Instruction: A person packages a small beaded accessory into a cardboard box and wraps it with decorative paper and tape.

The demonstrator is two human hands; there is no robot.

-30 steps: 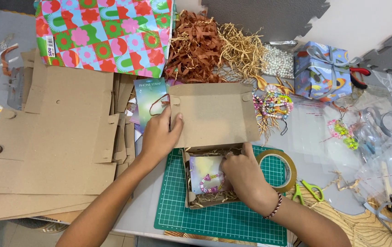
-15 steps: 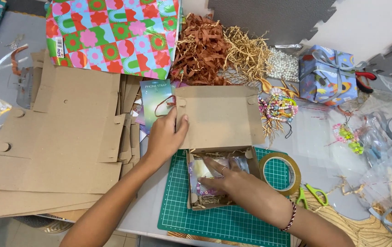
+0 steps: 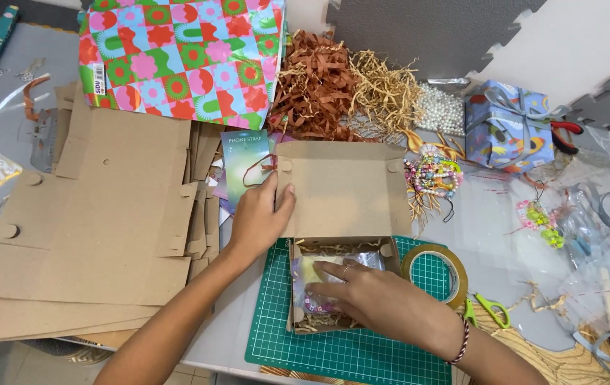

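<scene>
A small cardboard mailer box [image 3: 344, 285] sits open on a green cutting mat [image 3: 362, 349], its lid [image 3: 344, 189] folded back flat toward the far side of the table. The left hand [image 3: 259, 217] lies on the lid's left edge, fingers loosely bent and pressing it down, gripping nothing. The right hand [image 3: 380, 299] reaches into the box from the right, fingers stretched out nearly flat on a clear plastic packet [image 3: 319, 285] that lies on pale paper shred inside; it rests on the packet rather than closing around it. The hand covers much of the box's right half.

Just right of the box, touching the mat, lies a roll of clear tape [image 3: 437, 274], with green-handled scissors [image 3: 487, 308] beside it. Left of the box is a stack of flat cardboard blanks [image 3: 98, 221]. Beyond the lid are a printed card [image 3: 244, 167], brown paper shred [image 3: 316, 85], tan shred [image 3: 383, 89], a bag of white beads [image 3: 439, 108], a gift-wrapped box [image 3: 508, 132] and bead straps [image 3: 433, 175]. Bright patterned wrapping paper [image 3: 184, 53] lies at the far left.
</scene>
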